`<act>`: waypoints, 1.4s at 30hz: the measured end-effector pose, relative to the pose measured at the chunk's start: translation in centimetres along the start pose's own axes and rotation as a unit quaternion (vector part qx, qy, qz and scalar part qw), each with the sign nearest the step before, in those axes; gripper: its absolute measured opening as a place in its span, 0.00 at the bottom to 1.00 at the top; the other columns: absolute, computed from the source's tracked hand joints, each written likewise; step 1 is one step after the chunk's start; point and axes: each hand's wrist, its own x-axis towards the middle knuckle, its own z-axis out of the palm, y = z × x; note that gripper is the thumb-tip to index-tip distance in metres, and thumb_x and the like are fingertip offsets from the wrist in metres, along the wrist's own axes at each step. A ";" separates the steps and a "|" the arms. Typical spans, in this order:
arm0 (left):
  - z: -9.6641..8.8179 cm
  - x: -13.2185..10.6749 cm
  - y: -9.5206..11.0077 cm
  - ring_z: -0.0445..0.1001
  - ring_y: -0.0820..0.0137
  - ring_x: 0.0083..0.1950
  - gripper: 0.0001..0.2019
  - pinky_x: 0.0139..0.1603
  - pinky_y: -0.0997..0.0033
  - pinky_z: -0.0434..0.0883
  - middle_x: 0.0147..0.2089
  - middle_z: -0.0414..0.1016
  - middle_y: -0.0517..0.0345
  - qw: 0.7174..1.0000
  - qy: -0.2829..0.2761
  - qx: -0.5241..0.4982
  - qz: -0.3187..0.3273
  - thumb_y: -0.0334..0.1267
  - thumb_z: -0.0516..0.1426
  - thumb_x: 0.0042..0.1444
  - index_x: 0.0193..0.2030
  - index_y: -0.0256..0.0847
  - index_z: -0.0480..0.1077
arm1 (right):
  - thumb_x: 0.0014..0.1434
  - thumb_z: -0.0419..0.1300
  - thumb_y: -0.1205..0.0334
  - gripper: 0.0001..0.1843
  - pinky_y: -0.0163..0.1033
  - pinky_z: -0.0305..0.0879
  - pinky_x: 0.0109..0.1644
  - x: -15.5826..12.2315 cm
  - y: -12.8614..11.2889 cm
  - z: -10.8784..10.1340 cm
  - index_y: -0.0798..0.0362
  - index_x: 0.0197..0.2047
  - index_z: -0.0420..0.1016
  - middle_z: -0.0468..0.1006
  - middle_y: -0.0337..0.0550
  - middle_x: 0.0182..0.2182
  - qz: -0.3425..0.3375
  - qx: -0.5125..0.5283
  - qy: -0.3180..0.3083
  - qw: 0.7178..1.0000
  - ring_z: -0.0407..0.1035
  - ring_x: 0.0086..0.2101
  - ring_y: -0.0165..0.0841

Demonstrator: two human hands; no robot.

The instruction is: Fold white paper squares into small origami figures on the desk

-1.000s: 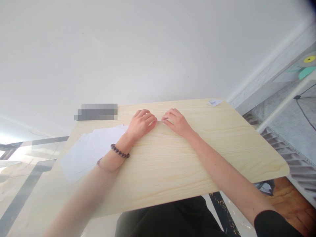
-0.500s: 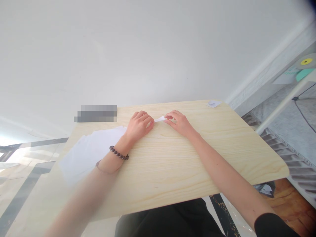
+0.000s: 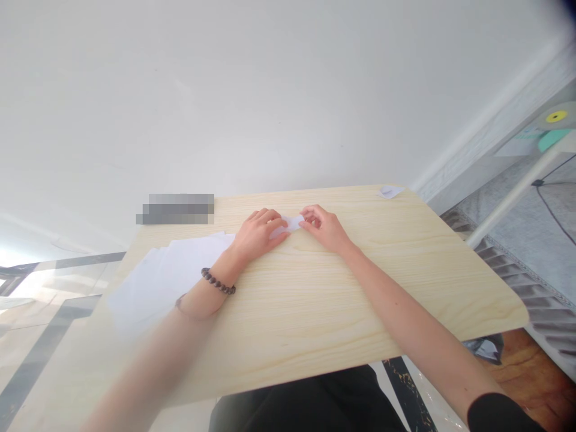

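White sheets (image 3: 180, 264) lie flat beside our left hand (image 3: 258, 235), apparently unworked. That hand covers one end of a small paper piece (image 3: 294, 224) — pinching or just pressing, we cannot tell — while our right hand (image 3: 327, 229) pinches the other. It seems part-folded. Beyond the right hand rests a folded-looking paper (image 3: 390, 192), perhaps finished.

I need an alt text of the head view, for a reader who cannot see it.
A person's right hand holds one end of a small white paper piece, with the left hand touching its other end, over a pale wooden table. White sheets lie by the left arm; a creased paper lies near the far right corner.
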 end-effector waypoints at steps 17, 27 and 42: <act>0.3 0.1 -0.2 0.63 0.67 0.41 0.08 0.42 0.66 0.60 0.37 0.68 0.54 0.996 0.083 0.020 -0.026 0.38 0.49 0.59 0.38 0.41 0.68 | 0.56 0.52 0.60 0.06 0.32 0.62 0.32 -0.4 -0.8 -0.2 0.51 0.35 0.66 0.73 0.38 0.31 -0.067 0.009 -0.006 0.998 0.67 0.28 0.26; 0.2 0.1 -0.1 0.66 0.71 0.38 0.10 0.41 0.68 0.59 0.36 0.68 0.56 0.995 0.079 0.050 -0.021 0.36 0.46 0.61 0.41 0.41 0.67 | 0.54 0.54 0.62 0.10 0.33 0.66 0.32 -0.3 -0.8 0.0 0.49 0.42 0.64 0.68 0.42 0.42 -0.125 0.020 -0.012 0.992 0.67 0.29 0.25; 0.1 0.0 0.0 0.70 0.70 0.41 0.11 0.43 0.68 0.64 0.42 0.72 0.54 0.999 0.050 0.018 0.009 0.33 0.45 0.60 0.45 0.40 0.66 | 0.58 0.51 0.60 0.09 0.34 0.64 0.33 -0.1 -0.4 0.2 0.51 0.37 0.70 0.72 0.43 0.35 -0.123 -0.014 0.005 0.992 0.66 0.32 0.28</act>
